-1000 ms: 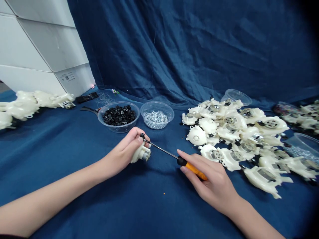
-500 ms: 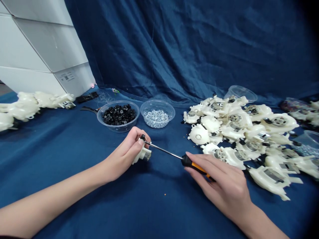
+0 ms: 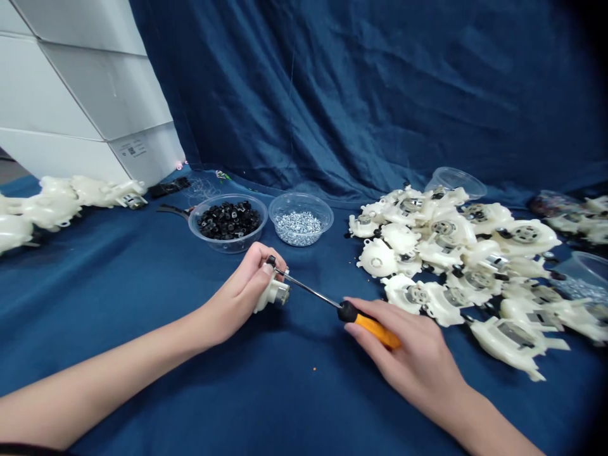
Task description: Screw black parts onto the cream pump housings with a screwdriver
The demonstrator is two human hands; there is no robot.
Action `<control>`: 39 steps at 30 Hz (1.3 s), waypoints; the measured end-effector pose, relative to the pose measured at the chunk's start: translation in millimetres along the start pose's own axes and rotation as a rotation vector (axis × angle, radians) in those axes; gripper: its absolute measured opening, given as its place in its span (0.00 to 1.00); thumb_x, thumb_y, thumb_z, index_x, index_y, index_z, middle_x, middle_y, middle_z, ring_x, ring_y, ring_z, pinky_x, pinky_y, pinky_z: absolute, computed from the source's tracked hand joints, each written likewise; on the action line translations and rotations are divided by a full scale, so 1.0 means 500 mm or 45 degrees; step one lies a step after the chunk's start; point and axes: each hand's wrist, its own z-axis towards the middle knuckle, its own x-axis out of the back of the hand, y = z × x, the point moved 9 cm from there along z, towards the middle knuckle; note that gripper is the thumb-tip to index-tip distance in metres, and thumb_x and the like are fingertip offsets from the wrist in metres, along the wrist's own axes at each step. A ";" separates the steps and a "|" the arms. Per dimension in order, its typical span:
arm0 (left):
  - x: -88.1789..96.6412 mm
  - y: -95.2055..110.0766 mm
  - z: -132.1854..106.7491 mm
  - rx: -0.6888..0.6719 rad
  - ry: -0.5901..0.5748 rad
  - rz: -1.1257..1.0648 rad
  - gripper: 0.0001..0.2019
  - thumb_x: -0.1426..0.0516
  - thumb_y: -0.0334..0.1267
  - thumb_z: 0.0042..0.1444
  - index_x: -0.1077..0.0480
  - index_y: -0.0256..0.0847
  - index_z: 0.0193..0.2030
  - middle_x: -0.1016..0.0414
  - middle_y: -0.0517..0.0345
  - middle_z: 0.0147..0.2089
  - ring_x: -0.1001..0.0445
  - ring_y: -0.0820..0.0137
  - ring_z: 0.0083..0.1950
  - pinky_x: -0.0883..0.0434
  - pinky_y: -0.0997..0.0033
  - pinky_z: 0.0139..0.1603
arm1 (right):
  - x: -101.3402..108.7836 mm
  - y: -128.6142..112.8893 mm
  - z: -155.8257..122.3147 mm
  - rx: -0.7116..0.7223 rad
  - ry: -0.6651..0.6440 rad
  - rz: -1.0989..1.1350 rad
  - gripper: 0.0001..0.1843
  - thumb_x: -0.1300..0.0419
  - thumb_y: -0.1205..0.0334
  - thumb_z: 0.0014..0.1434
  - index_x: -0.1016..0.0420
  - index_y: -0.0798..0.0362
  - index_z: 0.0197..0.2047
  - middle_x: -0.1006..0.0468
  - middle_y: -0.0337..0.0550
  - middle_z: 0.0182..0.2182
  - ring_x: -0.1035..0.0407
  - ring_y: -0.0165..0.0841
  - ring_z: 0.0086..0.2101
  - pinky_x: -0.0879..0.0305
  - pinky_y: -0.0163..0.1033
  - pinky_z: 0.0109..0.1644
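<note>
The screwdriver (image 3: 349, 311) is mid-scene, its long axis slanting, tip pointing far left, handle near right. The right hand (image 3: 411, 351) curls its fingers around the handle; the left hand (image 3: 240, 288) grips a white plastic part (image 3: 272, 296) beside the tip.

From the white part (image 3: 270, 294) held in the left hand (image 3: 243, 282), passage is offered over blue cloth (image 3: 266, 392) at six and nine o'clock, narrowly at two. The way is barred by bowls (image 3: 228, 246) at eleven and one, heaped housings (image 3: 444, 252) at three, the screwdriver (image 3: 349, 312) and right hand (image 3: 412, 345) at four, the left forearm (image 3: 147, 351) at eight.
</note>
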 end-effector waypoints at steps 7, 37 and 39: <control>0.006 -0.002 0.005 0.013 0.037 -0.082 0.11 0.51 0.48 0.71 0.39 0.43 0.45 0.31 0.57 0.44 0.28 0.69 0.43 0.31 0.66 0.42 | -0.020 0.025 0.009 -0.225 -0.082 0.145 0.13 0.31 0.56 0.62 0.21 0.50 0.48 0.16 0.44 0.36 0.22 0.33 0.32 0.25 0.36 0.35; -0.005 0.013 -0.015 -0.005 0.005 0.086 0.11 0.55 0.47 0.73 0.39 0.43 0.46 0.32 0.58 0.46 0.32 0.72 0.42 0.33 0.66 0.44 | 0.012 -0.005 -0.012 0.086 0.084 -0.219 0.12 0.37 0.57 0.68 0.17 0.53 0.50 0.17 0.46 0.33 0.23 0.34 0.31 0.29 0.36 0.34; -0.006 0.018 -0.018 -0.021 -0.011 0.115 0.12 0.55 0.47 0.73 0.38 0.43 0.46 0.32 0.58 0.46 0.32 0.73 0.41 0.33 0.66 0.44 | -0.037 0.037 -0.010 -0.268 -0.266 0.140 0.21 0.44 0.49 0.72 0.18 0.55 0.39 0.22 0.42 0.24 0.31 0.29 0.21 0.37 0.33 0.24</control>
